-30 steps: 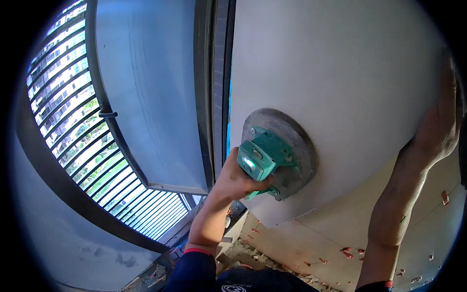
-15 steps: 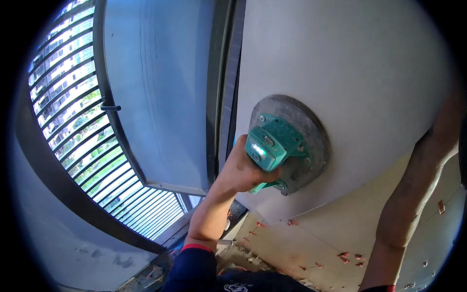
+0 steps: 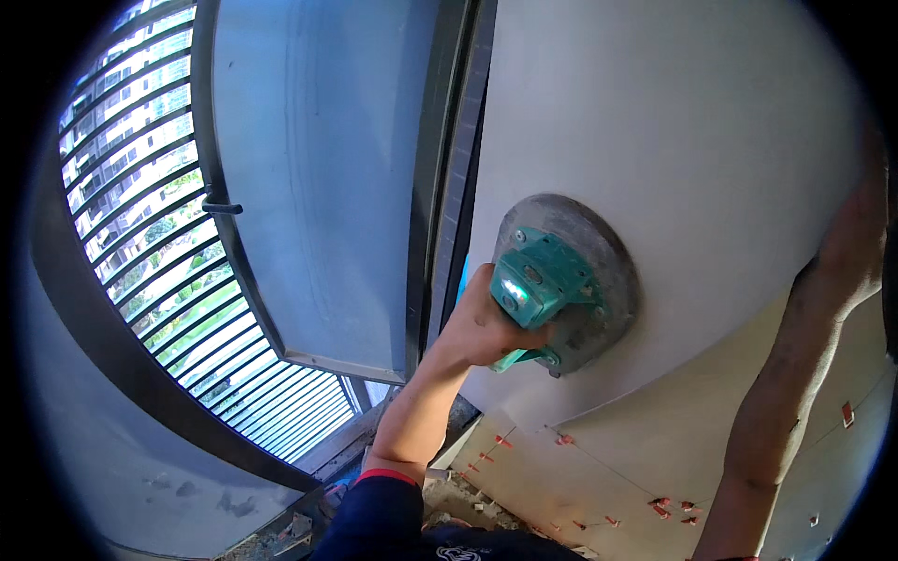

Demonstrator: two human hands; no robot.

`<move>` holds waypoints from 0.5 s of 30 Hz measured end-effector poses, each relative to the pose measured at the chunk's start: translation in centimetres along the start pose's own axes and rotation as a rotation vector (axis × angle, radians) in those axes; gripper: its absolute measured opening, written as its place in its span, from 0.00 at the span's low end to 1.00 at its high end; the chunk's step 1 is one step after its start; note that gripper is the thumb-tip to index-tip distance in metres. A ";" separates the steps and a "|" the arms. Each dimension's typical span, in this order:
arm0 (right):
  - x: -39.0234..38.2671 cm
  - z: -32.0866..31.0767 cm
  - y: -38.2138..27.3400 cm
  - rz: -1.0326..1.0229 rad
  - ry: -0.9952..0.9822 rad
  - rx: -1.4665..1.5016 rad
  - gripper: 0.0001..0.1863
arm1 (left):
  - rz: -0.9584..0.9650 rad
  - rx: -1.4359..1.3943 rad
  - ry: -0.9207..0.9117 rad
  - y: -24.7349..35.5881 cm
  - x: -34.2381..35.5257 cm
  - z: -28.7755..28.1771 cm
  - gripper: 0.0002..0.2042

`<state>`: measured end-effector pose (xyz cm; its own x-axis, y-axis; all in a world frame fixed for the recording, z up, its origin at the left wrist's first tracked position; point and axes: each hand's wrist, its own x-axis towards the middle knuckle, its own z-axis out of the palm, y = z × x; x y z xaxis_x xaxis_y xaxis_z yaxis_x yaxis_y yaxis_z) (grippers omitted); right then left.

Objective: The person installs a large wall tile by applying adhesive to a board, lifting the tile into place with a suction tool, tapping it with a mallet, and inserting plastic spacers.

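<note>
My left hand [image 3: 486, 327] is closed round the handle of a teal suction cup lifter [image 3: 552, 271]. A small light glows on the end of its body. The lifter's round grey pad [image 3: 608, 243] lies flat against a large pale tile panel [image 3: 692, 178], near the panel's left edge. On the right, my right forearm [image 3: 795, 374] reaches up to the picture's dark rim beside the panel. My right hand is lost in the shadow there, so its fingers cannot be made out.
Below the panel, several red tile clips [image 3: 660, 507] stick out of joints in a beige tiled surface [image 3: 580, 486]. At left stand a dark-framed window pane [image 3: 318, 187] with a handle [image 3: 222, 205] and a barred opening [image 3: 140, 206]. Debris [image 3: 458, 500] litters the bottom.
The view has shifted slightly, with the window frame now farther right. My left hand and the lifter appear a little lower and farther right. The grip is unchanged.
</note>
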<state>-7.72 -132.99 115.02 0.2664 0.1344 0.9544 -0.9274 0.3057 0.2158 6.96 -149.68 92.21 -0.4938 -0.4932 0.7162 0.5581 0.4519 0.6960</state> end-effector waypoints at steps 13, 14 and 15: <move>-0.7 1.5 -2.6 0.314 0.060 0.431 0.23 | -0.025 -0.102 0.022 -2.3 0.8 -0.5 0.12; -0.3 1.2 -2.8 0.350 -0.010 0.490 0.24 | -0.010 -0.115 0.053 -2.4 0.9 -0.4 0.12; -0.1 0.5 -5.7 0.520 -0.006 0.454 0.26 | -0.011 -0.108 0.058 -2.6 0.8 -0.6 0.12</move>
<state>-2.64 -135.21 113.79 -0.2431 0.1511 0.9582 -0.9529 -0.2219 -0.2068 5.56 -151.71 90.96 -0.4628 -0.5408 0.7024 0.6232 0.3651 0.6916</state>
